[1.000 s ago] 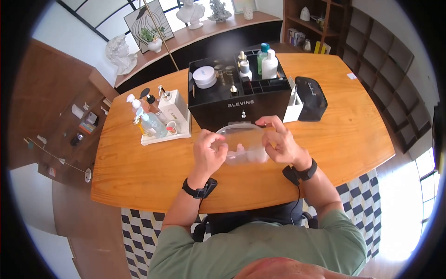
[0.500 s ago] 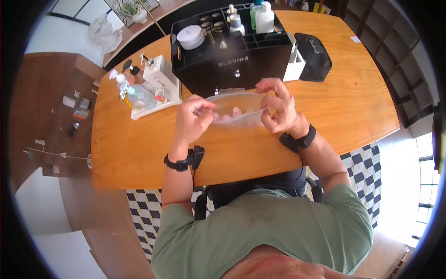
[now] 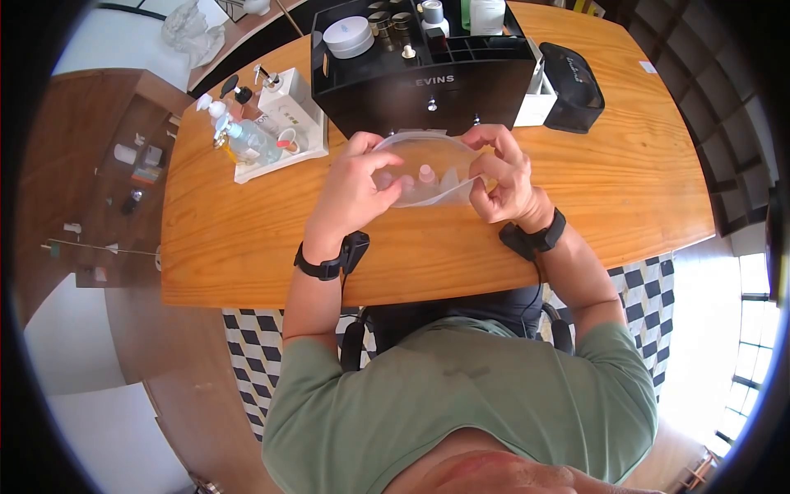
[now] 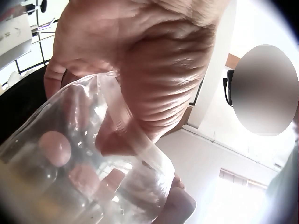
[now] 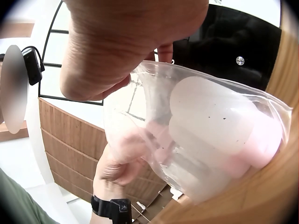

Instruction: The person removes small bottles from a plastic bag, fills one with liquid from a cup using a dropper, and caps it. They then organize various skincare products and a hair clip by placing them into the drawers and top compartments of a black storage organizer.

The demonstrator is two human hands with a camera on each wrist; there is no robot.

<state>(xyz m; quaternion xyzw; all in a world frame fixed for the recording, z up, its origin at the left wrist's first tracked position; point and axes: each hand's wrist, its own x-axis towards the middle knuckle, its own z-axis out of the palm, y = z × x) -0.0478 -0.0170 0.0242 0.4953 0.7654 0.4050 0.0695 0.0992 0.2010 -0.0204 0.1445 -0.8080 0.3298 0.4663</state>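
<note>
Both hands hold a clear zip-top plastic bag by its rim, its mouth spread wide just above the table. My left hand has the left side of the rim, fingers and thumb apart around that edge. On the opposite side my right hand pinches the rim with curled fingers. Inside lie several small containers; one pink-capped bottle shows from above. Through the plastic, the right wrist view shows frosted white bottles with pink caps. A rounded pink piece shows through the bag in the left wrist view.
Behind the bag stands a black organizer box with cosmetics on top. To the left, a white tray carries pump bottles and a white dispenser box. At the right are a white holder and a black pouch.
The bag's mouth has become wider and rounder, and the left hand's fingers have spread along the rim. Both hands still hold the bag. The head view has tilted downward.
</note>
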